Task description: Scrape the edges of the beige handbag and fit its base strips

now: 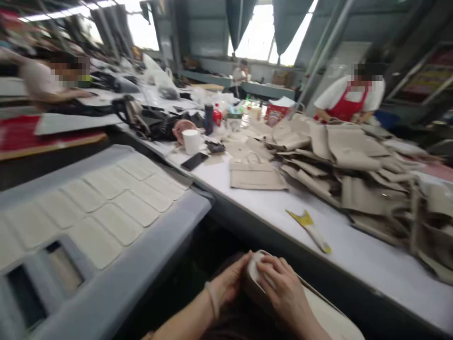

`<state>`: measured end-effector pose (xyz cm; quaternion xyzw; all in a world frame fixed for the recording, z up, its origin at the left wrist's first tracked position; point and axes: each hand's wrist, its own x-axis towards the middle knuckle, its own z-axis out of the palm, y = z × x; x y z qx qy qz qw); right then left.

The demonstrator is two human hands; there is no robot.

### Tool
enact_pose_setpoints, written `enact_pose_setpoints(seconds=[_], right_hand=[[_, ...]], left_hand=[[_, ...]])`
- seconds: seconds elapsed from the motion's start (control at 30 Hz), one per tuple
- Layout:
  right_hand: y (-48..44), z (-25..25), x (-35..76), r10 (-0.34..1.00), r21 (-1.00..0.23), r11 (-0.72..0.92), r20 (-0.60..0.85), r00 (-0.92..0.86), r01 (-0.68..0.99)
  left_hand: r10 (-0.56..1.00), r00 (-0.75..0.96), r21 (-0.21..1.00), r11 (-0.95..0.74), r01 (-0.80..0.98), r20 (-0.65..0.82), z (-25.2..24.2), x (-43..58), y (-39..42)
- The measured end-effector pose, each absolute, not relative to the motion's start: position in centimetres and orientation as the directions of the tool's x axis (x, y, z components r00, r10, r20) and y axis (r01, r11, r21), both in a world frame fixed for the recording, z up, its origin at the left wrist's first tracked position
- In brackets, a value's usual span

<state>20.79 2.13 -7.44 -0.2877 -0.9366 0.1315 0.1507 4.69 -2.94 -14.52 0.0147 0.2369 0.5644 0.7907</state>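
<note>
A beige bag piece [331,311] with a dark edge lies across my lap, reaching to the lower right. My left hand [231,279], a pale band on its wrist, pinches the near left end of the piece. Over the same end, my right hand [283,285] has its fingers bent and pressed on the pale edge. Just beyond my hands, a yellow and white flat tool [311,230] with a forked head rests on the white table [247,208]. Farther back on the table is a flat beige handbag [257,177] with a handle.
Beige bag parts [354,151] pile up on the right. A phone [194,161], white cup [191,141] and dark bottle [208,119] stand behind. Left, a grey surface [170,236] bears rows of cream panels [99,241]. A person in a red apron [348,105] works across the table.
</note>
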Motion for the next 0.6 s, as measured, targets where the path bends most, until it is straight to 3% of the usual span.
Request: enact_pose_setpoints(seconds=[0.1, 0.23, 0.6], right_hand=[[1.9, -6.7, 20.2, 0.654, -0.398, 0.716, 0.096, -0.75, 0.574], [1.8, -6.0, 19.5, 0.658, -0.43, 0.702, 0.088, -0.748, 0.567], [1.9, -6.4, 19.8, 0.626, -0.365, 0.742, 0.078, -0.776, 0.563]], left_hand=[[0.856, 0.294, 0.255, 0.425, -0.868, -0.424, -16.0, 5.4, -2.3], [0.851, 0.258, 0.269, 0.408, -0.872, -0.457, -16.4, 4.4, -2.5], [0.863, 0.238, 0.274, 0.384, -0.882, -0.445, -15.9, 4.8, -2.4]])
